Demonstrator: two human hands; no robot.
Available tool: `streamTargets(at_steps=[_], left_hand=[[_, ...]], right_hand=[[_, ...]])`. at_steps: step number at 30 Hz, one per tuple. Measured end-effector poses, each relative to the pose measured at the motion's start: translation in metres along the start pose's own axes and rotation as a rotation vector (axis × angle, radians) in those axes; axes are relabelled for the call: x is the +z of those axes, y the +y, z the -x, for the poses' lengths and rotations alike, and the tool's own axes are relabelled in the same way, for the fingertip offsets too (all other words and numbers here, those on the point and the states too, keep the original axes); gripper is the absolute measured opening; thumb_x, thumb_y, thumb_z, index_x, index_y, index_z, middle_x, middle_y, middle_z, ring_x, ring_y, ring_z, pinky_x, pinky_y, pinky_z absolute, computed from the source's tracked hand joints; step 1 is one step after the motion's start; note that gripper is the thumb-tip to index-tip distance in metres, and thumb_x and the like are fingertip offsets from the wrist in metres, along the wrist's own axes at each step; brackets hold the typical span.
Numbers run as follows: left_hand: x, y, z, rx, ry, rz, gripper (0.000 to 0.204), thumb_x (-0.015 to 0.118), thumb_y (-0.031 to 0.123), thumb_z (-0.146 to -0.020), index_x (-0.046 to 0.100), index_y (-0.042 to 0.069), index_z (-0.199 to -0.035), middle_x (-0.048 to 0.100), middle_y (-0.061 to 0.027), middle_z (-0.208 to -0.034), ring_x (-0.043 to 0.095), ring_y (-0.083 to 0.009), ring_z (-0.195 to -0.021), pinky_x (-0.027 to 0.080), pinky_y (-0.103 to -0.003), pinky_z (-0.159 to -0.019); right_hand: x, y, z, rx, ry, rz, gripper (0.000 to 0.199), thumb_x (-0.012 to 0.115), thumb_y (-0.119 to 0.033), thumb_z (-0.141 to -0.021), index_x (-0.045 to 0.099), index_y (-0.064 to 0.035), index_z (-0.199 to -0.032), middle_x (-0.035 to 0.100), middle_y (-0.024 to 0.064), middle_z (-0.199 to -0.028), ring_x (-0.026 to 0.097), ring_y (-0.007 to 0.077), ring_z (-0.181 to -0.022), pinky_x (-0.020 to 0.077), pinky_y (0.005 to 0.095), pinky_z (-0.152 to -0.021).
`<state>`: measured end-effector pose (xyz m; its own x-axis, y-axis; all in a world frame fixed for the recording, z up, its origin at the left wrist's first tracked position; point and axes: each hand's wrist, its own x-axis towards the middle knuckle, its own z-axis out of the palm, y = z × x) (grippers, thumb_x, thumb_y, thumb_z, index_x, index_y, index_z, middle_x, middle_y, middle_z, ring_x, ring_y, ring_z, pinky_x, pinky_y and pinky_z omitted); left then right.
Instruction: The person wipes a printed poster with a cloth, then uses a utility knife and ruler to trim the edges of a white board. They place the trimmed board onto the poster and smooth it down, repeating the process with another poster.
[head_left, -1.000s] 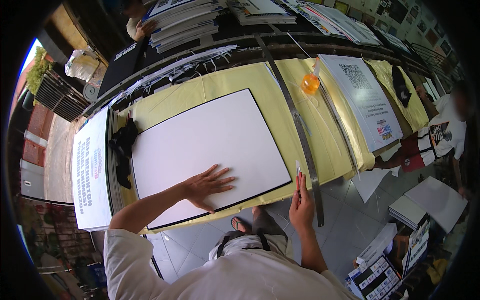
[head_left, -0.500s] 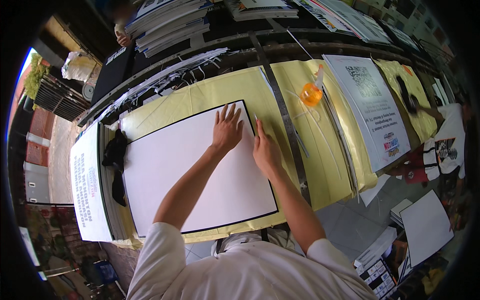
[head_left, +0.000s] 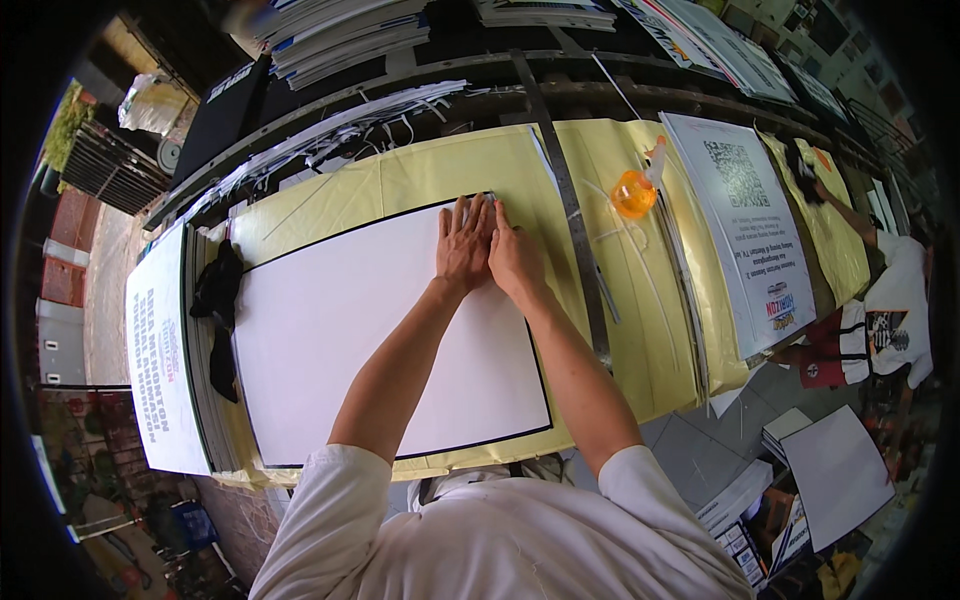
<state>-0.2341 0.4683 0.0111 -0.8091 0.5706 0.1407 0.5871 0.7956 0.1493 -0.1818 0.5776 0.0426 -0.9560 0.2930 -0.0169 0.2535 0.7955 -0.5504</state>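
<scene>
A white board with a black border [head_left: 380,330] lies on the yellow-covered table in front of me. My left hand [head_left: 465,245] is spread flat on its far right corner, fingers pointing away. Right beside it, my right hand [head_left: 514,258] is closed at that corner, its index finger stretched forward along the black edge. A slim pointed tool is in the right hand; only its small tip shows near the fingertips, and the rest is hidden in the grip.
Black cloth [head_left: 217,285] lies left of the board, beside a stack of printed boards [head_left: 165,360]. On the right are a metal bar [head_left: 575,230], an orange spray bottle [head_left: 635,192] and a printed sheet [head_left: 735,230]. A co-worker [head_left: 895,300] stands at far right.
My right hand has moved away from me and left, up to the board's far right corner, and now lies against my left hand. The left hand stays flat on the board.
</scene>
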Motion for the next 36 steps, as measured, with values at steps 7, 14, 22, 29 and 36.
streamTargets(at_steps=[7, 14, 22, 29, 36], left_hand=[[0.002, 0.002, -0.002, -0.012, 0.019, -0.012, 0.067, 0.043, 0.038, -0.103, 0.032, 0.006, -0.161, 0.029, -0.0111, -0.169, 0.02, -0.036, -0.156, 0.015, -0.055, -0.125], [0.006, 0.0, -0.003, 0.018, 0.076, -0.034, 0.06, 0.042, 0.03, -0.104, 0.037, 0.003, -0.157, 0.035, -0.0121, -0.165, 0.026, -0.037, -0.153, 0.018, -0.056, -0.124], [0.019, -0.004, -0.003, 0.01, 0.178, 0.059, 0.059, 0.048, 0.027, -0.101, 0.043, 0.002, -0.154, 0.039, -0.012, -0.163, 0.029, -0.0358, -0.152, 0.02, -0.055, -0.123], [0.024, -0.003, -0.005, 0.02, 0.232, 0.024, 0.058, 0.05, 0.026, -0.101, 0.045, 0.005, -0.154, 0.043, -0.0102, -0.16, 0.032, -0.0334, -0.15, 0.023, -0.054, -0.121], [0.025, -0.004, -0.004, 0.025, 0.253, -0.002, 0.056, 0.047, 0.028, -0.102, 0.045, 0.005, -0.153, 0.044, -0.0093, -0.16, 0.034, -0.0326, -0.149, 0.024, -0.051, -0.119]], right_hand=[[0.003, 0.01, -0.001, -0.058, 0.001, 0.022, 0.058, 0.049, -0.019, -0.105, 0.035, -0.0139, -0.161, 0.07, 0.0252, -0.102, 0.07, 0.0411, -0.093, 0.0565, 0.0484, -0.082], [0.012, 0.016, 0.01, -0.091, 0.045, 0.037, 0.06, 0.053, -0.017, -0.103, 0.035, -0.0146, -0.161, 0.068, 0.0277, -0.098, 0.07, 0.0427, -0.087, 0.0574, 0.0494, -0.076], [-0.013, 0.031, 0.127, -0.054, -0.03, 0.038, 0.068, 0.056, -0.011, -0.102, 0.029, -0.0171, -0.163, 0.065, 0.0243, -0.094, 0.068, 0.0421, -0.077, 0.057, 0.05, -0.069], [-0.046, 0.038, 0.295, 0.028, -0.079, 0.118, 0.073, 0.058, -0.008, -0.1, 0.026, -0.0178, -0.164, 0.06, 0.0168, -0.088, 0.066, 0.0347, -0.064, 0.0549, 0.0454, -0.054], [-0.068, 0.04, 0.417, 0.14, -0.165, 0.086, 0.069, 0.058, -0.004, -0.099, 0.032, -0.0114, -0.162, 0.057, 0.0137, -0.087, 0.063, 0.0316, -0.06, 0.0546, 0.043, -0.053]])
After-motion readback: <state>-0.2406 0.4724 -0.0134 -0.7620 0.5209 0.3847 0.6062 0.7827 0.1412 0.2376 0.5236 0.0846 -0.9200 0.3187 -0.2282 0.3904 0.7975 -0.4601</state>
